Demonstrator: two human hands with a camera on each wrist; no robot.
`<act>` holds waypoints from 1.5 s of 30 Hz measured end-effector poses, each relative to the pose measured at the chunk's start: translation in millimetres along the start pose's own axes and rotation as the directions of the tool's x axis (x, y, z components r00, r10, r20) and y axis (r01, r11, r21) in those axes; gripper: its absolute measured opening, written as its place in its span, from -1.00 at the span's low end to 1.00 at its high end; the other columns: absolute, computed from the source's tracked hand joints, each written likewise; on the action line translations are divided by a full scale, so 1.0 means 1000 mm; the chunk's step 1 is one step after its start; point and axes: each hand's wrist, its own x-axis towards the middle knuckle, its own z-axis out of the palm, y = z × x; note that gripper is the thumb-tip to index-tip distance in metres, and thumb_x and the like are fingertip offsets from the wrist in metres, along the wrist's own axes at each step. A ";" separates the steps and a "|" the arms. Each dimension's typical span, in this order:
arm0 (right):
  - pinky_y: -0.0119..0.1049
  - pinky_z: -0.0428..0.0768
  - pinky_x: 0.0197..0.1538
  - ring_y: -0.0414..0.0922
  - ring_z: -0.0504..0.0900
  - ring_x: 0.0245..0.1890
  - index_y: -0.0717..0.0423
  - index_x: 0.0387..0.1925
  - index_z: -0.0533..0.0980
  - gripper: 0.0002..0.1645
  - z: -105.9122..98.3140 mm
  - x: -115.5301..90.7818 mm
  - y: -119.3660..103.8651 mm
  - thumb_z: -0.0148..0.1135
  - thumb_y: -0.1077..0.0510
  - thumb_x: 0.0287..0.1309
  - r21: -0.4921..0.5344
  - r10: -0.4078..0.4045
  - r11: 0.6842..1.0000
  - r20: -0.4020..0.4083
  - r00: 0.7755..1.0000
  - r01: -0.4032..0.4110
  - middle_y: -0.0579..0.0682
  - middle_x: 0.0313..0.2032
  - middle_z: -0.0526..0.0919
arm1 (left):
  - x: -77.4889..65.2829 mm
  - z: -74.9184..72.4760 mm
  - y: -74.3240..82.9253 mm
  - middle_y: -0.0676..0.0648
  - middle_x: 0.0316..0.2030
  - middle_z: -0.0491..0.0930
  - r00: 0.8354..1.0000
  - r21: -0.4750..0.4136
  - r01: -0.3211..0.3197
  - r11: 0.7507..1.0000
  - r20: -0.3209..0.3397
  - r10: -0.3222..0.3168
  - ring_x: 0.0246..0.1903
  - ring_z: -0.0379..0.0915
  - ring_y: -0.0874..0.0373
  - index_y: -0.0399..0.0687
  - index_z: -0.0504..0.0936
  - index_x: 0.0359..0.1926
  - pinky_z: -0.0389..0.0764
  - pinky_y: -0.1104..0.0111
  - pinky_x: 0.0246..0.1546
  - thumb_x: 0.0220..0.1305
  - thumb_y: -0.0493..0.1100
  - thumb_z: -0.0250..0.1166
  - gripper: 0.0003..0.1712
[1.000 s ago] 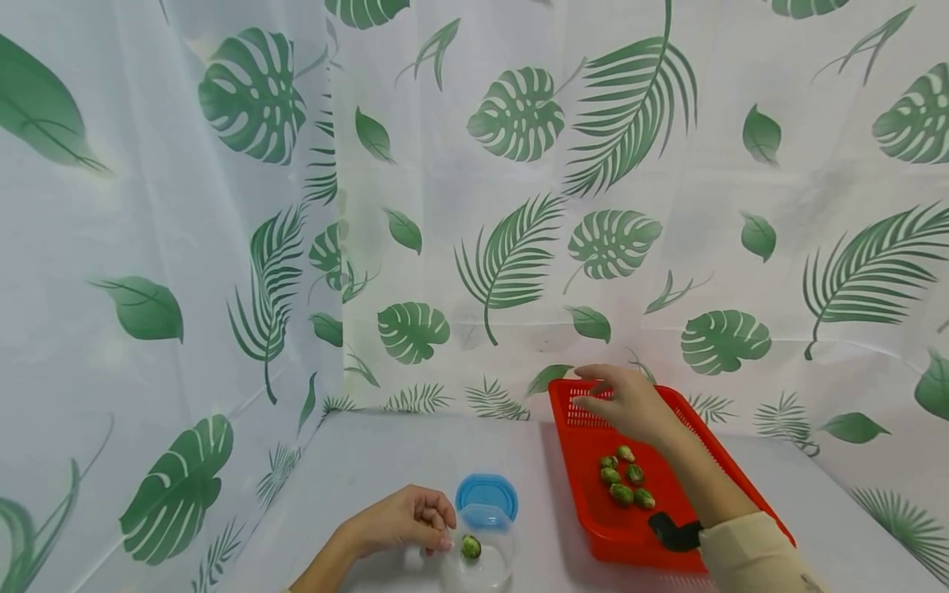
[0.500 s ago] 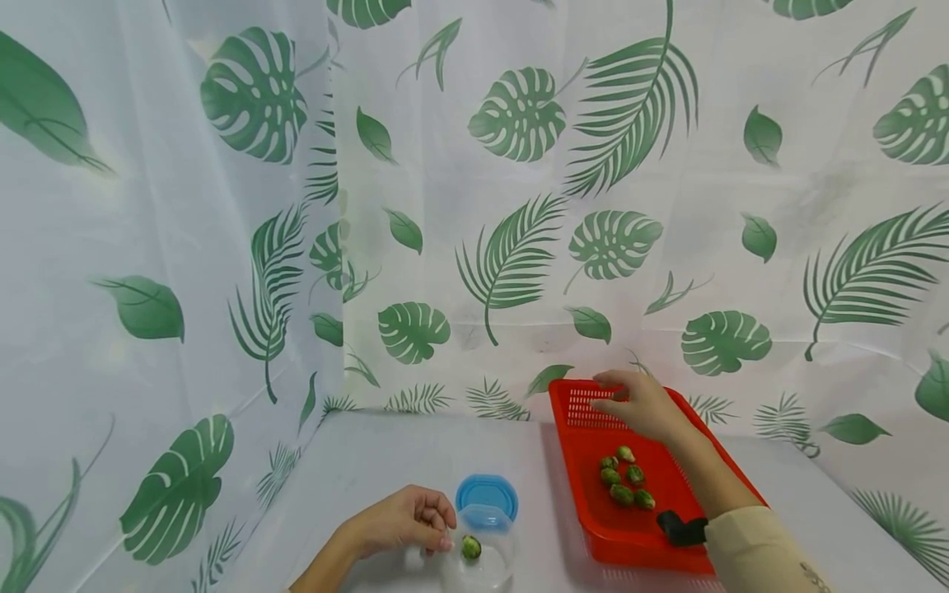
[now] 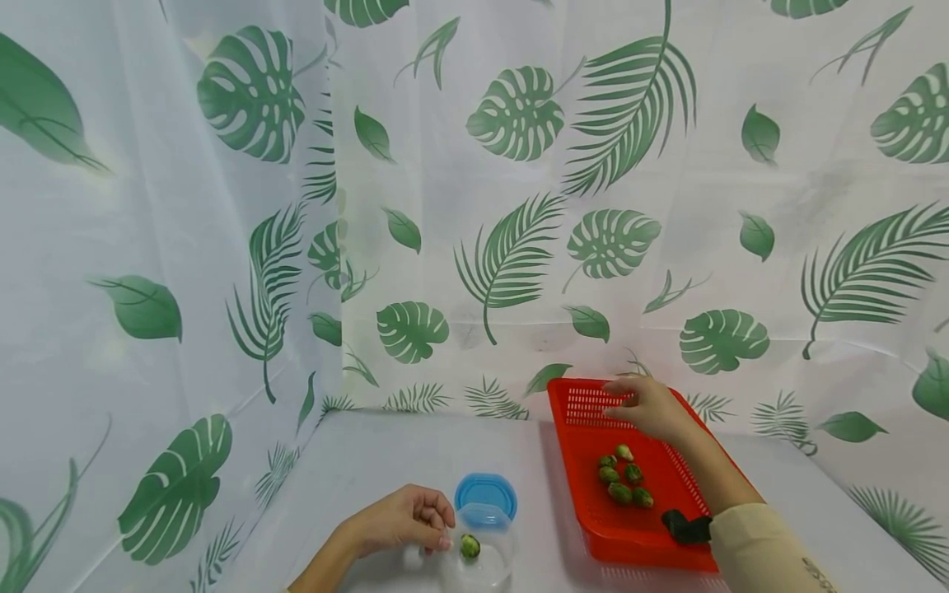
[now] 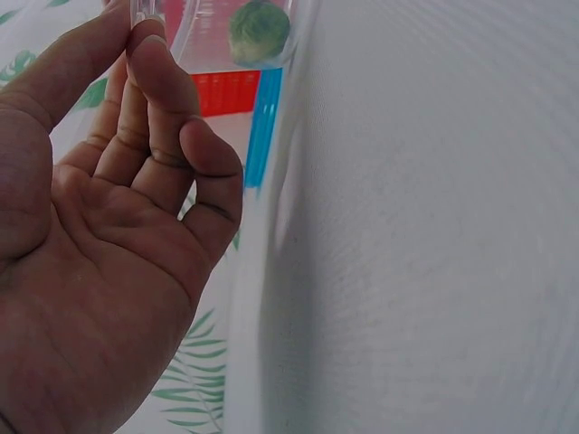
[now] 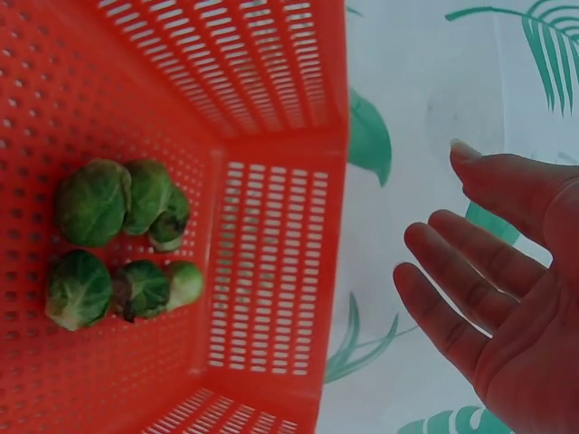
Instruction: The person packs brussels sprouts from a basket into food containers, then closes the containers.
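Pinching hand: the left hand (image 3: 408,519) has the edge of the clear container (image 3: 493,567) between thumb and forefinger, the other fingers curled behind.
Raised hand: the right hand (image 3: 651,408) hangs over the far end of the red basket (image 3: 630,545), fingers gently bent, thumb apart, holding nothing.
Brussels sprouts in basket: six (image 3: 619,493), grouped on its floor.
Sprout in container: one (image 3: 470,546), toward the left hand's side.
Blue lid: one (image 3: 485,492), on the white table (image 3: 400,449) just beyond the container; whether they touch I cannot tell.
Counts: seven sprouts altogether, one container, one basket, one lid, two hands.
Head view only: both hands together, and the beige sleeve (image 3: 764,548) on the right arm.
Left wrist view: the pinch seen close, which the head view shows only small.
Right wrist view: the gap between thumb and fingers, plus the basket's small floor holes and slotted end wall, in closer detail.
Backdrop: white sheeting (image 3: 445,268) printed with green leaves.
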 end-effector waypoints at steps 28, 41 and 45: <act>0.00 0.75 -0.01 0.03 0.70 0.01 0.21 0.10 0.68 -0.50 -0.005 -0.017 0.026 0.56 0.23 0.08 0.129 0.123 0.979 0.254 0.959 -0.159 0.16 0.01 0.76 | 0.000 0.001 0.001 0.11 -0.42 0.70 1.000 -0.017 0.002 1.000 0.008 -0.001 -0.46 0.55 0.29 -0.34 0.61 -0.02 0.58 0.41 -0.34 0.27 -0.30 0.45 -0.69; 0.09 0.72 0.04 -0.02 0.70 -0.06 0.22 0.05 0.70 -0.56 -0.006 -0.018 0.039 0.54 0.21 0.12 0.138 0.178 0.963 0.325 0.929 -0.233 0.20 -0.02 0.76 | 0.001 -0.001 0.000 0.09 -0.41 0.71 1.000 -0.011 -0.005 1.000 0.005 0.005 -0.46 0.55 0.30 -0.38 0.60 -0.03 0.58 0.41 -0.36 0.26 -0.29 0.47 -0.66; 0.09 0.72 0.04 -0.04 0.68 -0.08 0.24 0.05 0.69 -0.59 -0.005 -0.020 0.046 0.51 0.24 0.15 0.148 0.193 0.954 0.360 0.913 -0.260 0.25 0.01 0.75 | 0.001 -0.001 -0.001 0.10 -0.41 0.70 1.000 -0.009 -0.012 1.000 0.010 0.012 -0.46 0.56 0.30 -0.38 0.60 -0.02 0.58 0.42 -0.36 0.27 -0.29 0.47 -0.66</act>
